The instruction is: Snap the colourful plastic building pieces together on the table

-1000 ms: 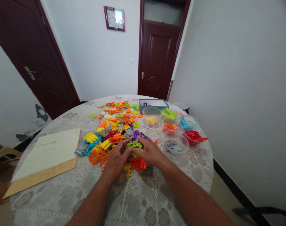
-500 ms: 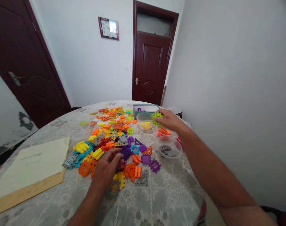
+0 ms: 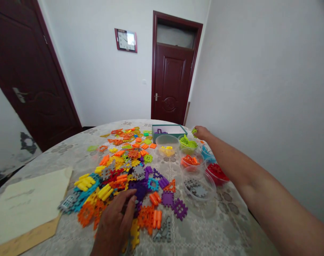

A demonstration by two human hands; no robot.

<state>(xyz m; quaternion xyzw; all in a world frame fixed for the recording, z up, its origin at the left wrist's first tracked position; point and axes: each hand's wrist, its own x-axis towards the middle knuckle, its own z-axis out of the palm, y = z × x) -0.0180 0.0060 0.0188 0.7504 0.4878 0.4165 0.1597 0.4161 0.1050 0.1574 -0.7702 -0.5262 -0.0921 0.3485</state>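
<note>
My right hand (image 3: pixel 203 132) reaches to the far right, its fingers closed on a small lime green building piece (image 3: pixel 194 131). Just left of and below it stands a clear tub (image 3: pixel 188 150) with lime green pieces inside. My left hand (image 3: pixel 116 218) lies at the near side of a heap of mixed plastic building pieces, thumb and forefinger slightly apart. Its fingertips are at a dark purple piece (image 3: pixel 139 191); no held piece shows. Orange tube pieces (image 3: pixel 157 219), a purple square piece (image 3: pixel 167 199) and a grey triangular piece (image 3: pixel 163 230) lie to its right.
Clear tubs hold yellow (image 3: pixel 167 151), orange (image 3: pixel 190 160), grey (image 3: pixel 198 188), red (image 3: pixel 217 172) and blue (image 3: pixel 208 153) pieces. Behind them stands a teal-edged box (image 3: pixel 169 129) with purple pieces. Paper sheets (image 3: pixel 31 202) lie at left on the patterned tablecloth (image 3: pixel 68 142).
My right hand has moved right and away from above the green tub, with a lime green piece still at its fingers. My left hand stays by the heap. The view has shifted slightly.
</note>
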